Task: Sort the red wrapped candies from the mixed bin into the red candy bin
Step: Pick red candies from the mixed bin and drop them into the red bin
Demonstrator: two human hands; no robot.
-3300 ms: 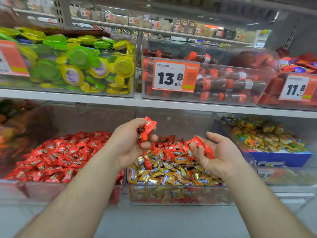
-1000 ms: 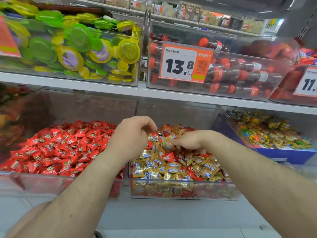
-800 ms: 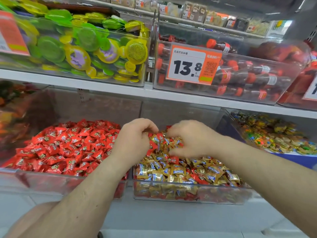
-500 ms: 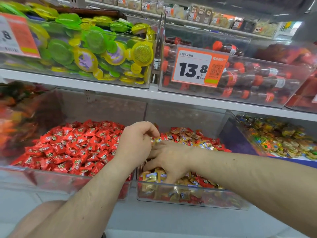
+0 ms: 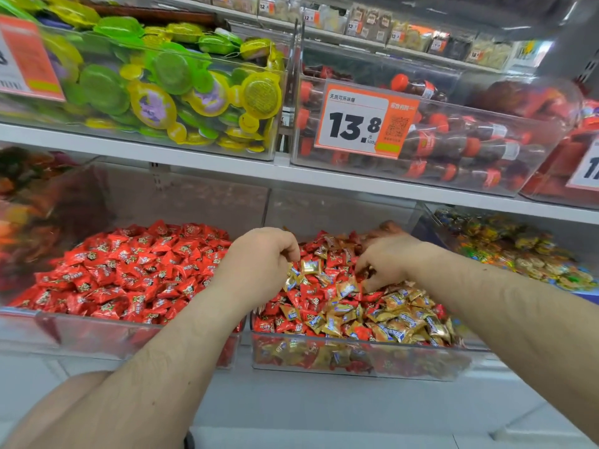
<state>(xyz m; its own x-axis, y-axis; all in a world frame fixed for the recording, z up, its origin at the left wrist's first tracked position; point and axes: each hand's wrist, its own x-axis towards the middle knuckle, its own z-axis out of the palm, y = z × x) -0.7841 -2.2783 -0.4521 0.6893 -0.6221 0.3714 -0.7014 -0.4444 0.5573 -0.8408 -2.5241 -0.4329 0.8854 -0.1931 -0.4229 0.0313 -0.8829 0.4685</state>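
Observation:
The red candy bin (image 5: 97, 322) stands on the lower shelf at the left, heaped with red wrapped candies (image 5: 139, 270). Beside it on the right is the clear mixed bin (image 5: 356, 354), holding red candies (image 5: 311, 291) among gold ones (image 5: 398, 322). My left hand (image 5: 259, 264) hovers over the mixed bin's left edge, its fingers curled into a fist as they were when it gripped red candies earlier. My right hand (image 5: 385, 260) reaches down into the middle of the mixed pile. Its fingertips and thumb close on a red candy there.
The shelf above (image 5: 227, 163) hangs low over both bins. It carries a bin of green and yellow jelly cups (image 5: 162, 85) and a bin of cola-bottle sweets with a 13.8 price tag (image 5: 363, 121). A bin of mixed coloured sweets (image 5: 518, 251) stands at the right.
My right hand has moved from the mixed bin's front left to its middle, farther back. My left hand stays curled at the bin's left edge.

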